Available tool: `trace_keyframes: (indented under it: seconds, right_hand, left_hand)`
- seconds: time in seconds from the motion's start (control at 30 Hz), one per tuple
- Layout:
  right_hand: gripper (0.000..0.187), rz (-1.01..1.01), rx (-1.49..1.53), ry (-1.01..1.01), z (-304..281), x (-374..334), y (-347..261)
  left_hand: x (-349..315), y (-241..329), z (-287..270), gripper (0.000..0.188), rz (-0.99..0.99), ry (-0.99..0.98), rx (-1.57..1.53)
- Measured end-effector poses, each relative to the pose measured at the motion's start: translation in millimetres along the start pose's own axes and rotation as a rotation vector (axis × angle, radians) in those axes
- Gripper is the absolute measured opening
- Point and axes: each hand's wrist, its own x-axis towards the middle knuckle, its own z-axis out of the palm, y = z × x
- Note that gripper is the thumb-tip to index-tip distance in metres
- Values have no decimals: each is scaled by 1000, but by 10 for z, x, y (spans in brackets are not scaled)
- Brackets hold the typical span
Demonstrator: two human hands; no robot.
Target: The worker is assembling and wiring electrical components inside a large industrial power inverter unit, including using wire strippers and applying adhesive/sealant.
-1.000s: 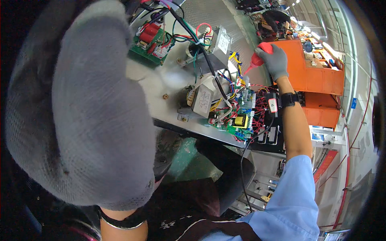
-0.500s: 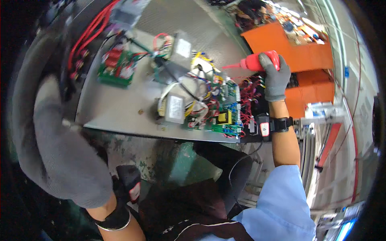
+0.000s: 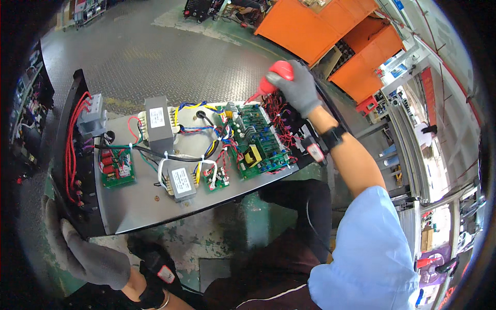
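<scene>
A metal chassis tray (image 3: 129,212) with a black end panel (image 3: 77,155) lies before me. It carries a green circuit board (image 3: 258,137), a larger transformer (image 3: 158,132), a smaller transformer (image 3: 181,183) and a small board with red parts (image 3: 116,168). My right hand (image 3: 299,88), gloved in grey, is closed around a red squeeze bottle (image 3: 279,75) with a tapered nozzle. Its tip points down at the far edge of the green board; contact cannot be made out. My left hand (image 3: 90,256), also gloved, is beside the black panel's near corner, fingers stretched out and holding nothing.
Thick red wires (image 3: 70,160) run along the black panel, and dark red wires (image 3: 279,121) crowd the right end. Orange cabinets (image 3: 305,31) stand beyond on a patterned metal floor (image 3: 170,57). Shelving (image 3: 408,150) lines the right side.
My view has shifted, showing more floor. The red bottle has come down from the side to the green board's far edge, nozzle lowered. My left hand has dropped toward the panel's near corner.
</scene>
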Motion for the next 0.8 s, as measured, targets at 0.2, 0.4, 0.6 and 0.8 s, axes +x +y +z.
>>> trace_keyframes:
  seconds: [0.2, 0.4, 0.6, 0.8]
  right_hand:
    - [57, -6, -173, -127, 595, 533, -9]
    - [60, 31, -208, -334, 793, 743, 77]
    - [57, 64, -144, -361, 801, 778, 156]
    - [54, -18, -74, -349, 787, 743, 205]
  left_hand:
    - [3, -53, -16, 40, 56, 19, 99]
    - [-4, -45, 44, 43, 85, 52, 117]
    - [-11, -5, 110, 44, 41, 109, 142]
    - [-1, 25, 128, 45, 50, 107, 173]
